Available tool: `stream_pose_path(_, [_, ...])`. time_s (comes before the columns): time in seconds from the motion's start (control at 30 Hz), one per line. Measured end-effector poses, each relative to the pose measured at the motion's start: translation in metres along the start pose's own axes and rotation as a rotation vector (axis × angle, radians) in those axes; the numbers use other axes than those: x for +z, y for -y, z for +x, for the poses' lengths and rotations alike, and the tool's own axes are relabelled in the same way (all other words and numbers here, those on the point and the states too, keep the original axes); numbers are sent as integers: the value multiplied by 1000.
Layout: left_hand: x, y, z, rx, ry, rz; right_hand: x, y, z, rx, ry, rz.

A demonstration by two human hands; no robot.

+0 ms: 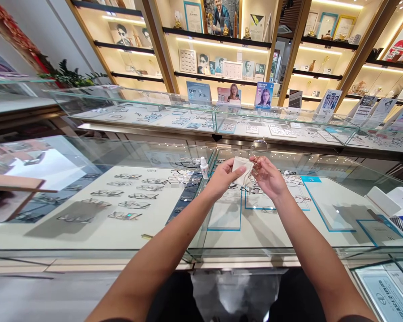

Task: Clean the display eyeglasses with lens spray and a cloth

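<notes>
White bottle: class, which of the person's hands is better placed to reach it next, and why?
Probably the left hand: it is nearer the bottle, though it grips a cloth. The right hand is farther off, holding glasses.

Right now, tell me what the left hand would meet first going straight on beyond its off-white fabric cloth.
Probably the right hand, or the round, thin-rimmed eyeglasses it holds; depth is unclear.

Right here, your right hand (271,178) hides part of the glasses (259,146); the bottom edge crops your 2 arms (161,250)!
</notes>
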State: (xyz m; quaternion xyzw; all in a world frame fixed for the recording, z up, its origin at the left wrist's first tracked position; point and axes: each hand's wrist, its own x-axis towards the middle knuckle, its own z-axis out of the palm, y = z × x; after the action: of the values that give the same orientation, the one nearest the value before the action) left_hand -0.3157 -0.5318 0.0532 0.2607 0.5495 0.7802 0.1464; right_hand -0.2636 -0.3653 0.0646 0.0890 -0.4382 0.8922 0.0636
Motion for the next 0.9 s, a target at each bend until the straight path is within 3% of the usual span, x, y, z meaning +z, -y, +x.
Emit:
stream_pose_path(0.5, [8, 0, -7, 4, 113, 65, 8, -7, -5, 42, 11, -12])
stream_pose_path(0.9, [14, -1, -11, 73, 131, 236, 13, -13, -7, 37, 1, -3])
